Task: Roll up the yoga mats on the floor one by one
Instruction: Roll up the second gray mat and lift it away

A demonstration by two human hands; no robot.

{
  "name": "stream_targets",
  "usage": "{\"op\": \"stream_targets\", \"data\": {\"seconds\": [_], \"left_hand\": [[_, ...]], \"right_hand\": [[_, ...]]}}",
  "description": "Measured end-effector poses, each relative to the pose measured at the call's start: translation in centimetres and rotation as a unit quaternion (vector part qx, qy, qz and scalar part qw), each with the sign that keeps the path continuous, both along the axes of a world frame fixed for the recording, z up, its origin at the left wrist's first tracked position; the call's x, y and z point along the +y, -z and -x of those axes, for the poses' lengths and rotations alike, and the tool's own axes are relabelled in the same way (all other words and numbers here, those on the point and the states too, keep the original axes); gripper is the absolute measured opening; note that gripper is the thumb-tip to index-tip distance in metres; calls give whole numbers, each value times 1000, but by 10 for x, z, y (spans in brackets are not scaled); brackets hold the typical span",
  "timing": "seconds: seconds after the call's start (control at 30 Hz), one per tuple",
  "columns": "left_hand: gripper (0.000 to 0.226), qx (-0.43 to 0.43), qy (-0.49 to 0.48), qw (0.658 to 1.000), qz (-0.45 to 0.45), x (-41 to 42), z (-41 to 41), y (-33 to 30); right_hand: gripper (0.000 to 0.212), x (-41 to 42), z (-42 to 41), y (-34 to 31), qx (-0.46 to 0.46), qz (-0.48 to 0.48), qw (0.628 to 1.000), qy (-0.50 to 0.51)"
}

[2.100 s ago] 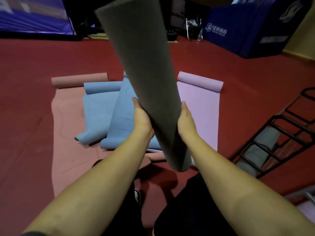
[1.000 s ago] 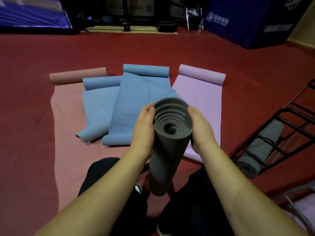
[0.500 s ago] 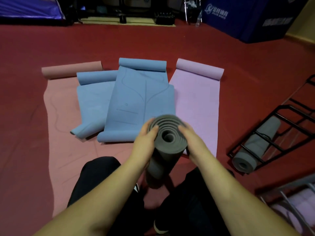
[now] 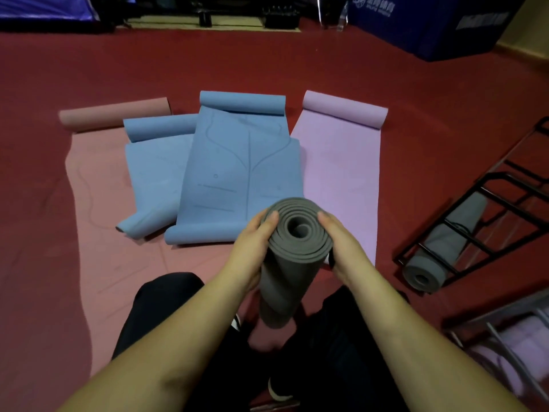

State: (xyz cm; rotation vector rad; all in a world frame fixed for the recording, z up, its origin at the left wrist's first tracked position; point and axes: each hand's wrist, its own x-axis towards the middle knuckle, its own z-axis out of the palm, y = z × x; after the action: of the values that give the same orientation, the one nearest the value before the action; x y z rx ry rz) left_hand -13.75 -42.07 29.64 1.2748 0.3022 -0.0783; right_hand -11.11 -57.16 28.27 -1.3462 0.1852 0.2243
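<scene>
A rolled grey mat (image 4: 294,263) stands upright on its end between my knees, its spiral top facing me. My left hand (image 4: 254,248) presses its left side and my right hand (image 4: 341,248) presses its right side, both just below the top. Beyond it lie partly unrolled mats on the red floor: a pink one (image 4: 98,203) at the left, a small blue one (image 4: 154,173), a larger blue one (image 4: 240,179) with printed lines, and a lilac one (image 4: 341,173) at the right. Each has a rolled far end.
A black metal rack (image 4: 487,221) lies at the right with another rolled grey mat (image 4: 442,248) in it. A second rack (image 4: 505,346) with lilac rolls sits at the lower right. Blue padded blocks (image 4: 430,22) and dark equipment line the far edge of the floor.
The grey roll, held high and tilted, has come down to stand vertically on the floor. My hands have slid to its top end, and my view has tipped downward.
</scene>
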Motion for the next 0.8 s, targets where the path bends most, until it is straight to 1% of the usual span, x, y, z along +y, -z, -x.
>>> {"op": "stream_targets", "data": {"seconds": [0.07,0.1,0.17,0.23,0.27,0.33,0.4,0.5,0.57,0.67,0.7,0.77,0.8], "left_hand": [[25,24,-2,1000,0,-3,-7,-5],[26,27,-3,1000,0,-4,-11,-11],[23,12,-2,1000,-12,-3,-15,-22],[18,-13,-3,1000,-15,-1,-14,-25],[19,-21,-5,1000,-15,-1,-12,-21],[26,-18,5,999,-36,-3,-9,-10],[33,-8,24,996,-80,-6,-11,4],[36,29,59,986,-155,-4,-30,1],[34,50,110,970,-213,-4,-48,-9],[32,54,150,932,-325,-12,-68,-23],[38,43,162,928,-332,-19,-73,-26],[62,15,188,927,-323,-34,-85,-30],[70,7,196,924,-327,-42,-90,-30]], "right_hand": [[33,5,-5,-6,-3,24,1000,7],[35,5,-7,-12,-5,29,1000,9],[41,5,-10,-23,-16,29,999,6],[34,-1,-7,-24,-38,20,999,14],[32,-4,-4,-23,-52,12,998,16],[32,-10,-1,-11,-52,22,998,17],[30,-14,-4,-1,-41,60,997,16],[22,-25,-19,2,-35,107,994,14],[21,-35,-28,2,-29,101,994,19],[22,-43,-38,7,-19,87,996,7],[25,-47,-45,9,-14,82,997,8],[29,-60,-59,9,-1,60,998,18],[30,-68,-66,9,9,48,998,27]]}}
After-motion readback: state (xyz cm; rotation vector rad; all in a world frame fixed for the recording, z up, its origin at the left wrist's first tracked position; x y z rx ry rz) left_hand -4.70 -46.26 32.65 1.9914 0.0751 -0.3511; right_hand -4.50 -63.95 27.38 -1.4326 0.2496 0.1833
